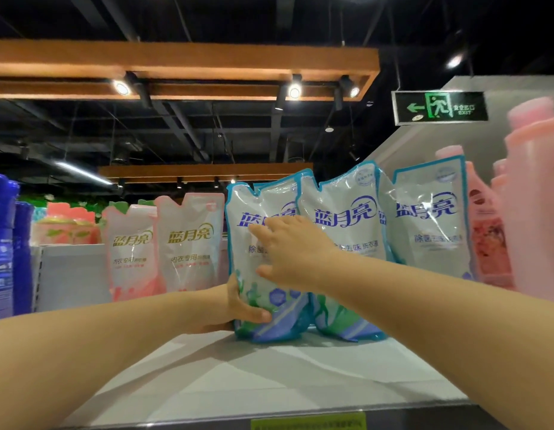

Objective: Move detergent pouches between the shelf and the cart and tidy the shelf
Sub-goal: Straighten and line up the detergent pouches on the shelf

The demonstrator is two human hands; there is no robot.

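Shelf (269, 383) space in front is white and bare from the front edge back to the row of goods, and both forearms reach in over it. A yellow-green label (308, 422) sits on the front edge, right of the middle.

Three blue detergent pouches stand upright in a row toward the back of the shelf. The left blue pouch (243, 252) is the one being handled. The left hand (235, 305) grips its lower left edge, thumb curled over the front and the fingers hidden behind. The right hand (294, 252) lies flat on its front with fingers straight, covering part of the printing. Its right edge touches the middle blue pouch (347, 237), whose own right edge overlaps the right blue pouch (431, 225).

Left of the held pouch, two pink pouches (131, 249) (190, 243) stand side by side, the nearer one just beside it and set further back. A white divider (71, 274) and dark blue bottles (2, 243) close off the shelf's left end. Pink bottles (533, 212) crowd the right end, one pressed against the right blue pouch. A green exit sign (440, 107) hangs above on the right.
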